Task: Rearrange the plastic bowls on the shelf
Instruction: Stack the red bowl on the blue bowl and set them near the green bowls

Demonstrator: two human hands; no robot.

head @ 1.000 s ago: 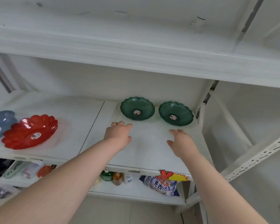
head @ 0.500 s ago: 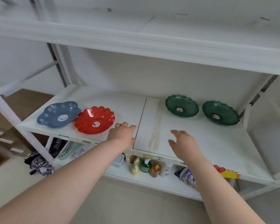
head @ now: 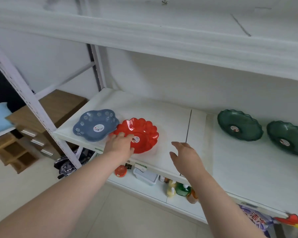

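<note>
Head view: left hand [head: 119, 147] fingers [head: 121, 134] touch red bowl [head: 144, 133] rim.

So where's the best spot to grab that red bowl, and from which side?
Probably the scalloped rim nearest the shelf's front edge, approached from the front. The red bowl sits upright and shallow, its flared rim giving fingers a lip to pinch. The blue bowl crowds its left side, so that side is awkward. The left hand is already on the near-left rim; the right hand hovers open nearby.
</note>
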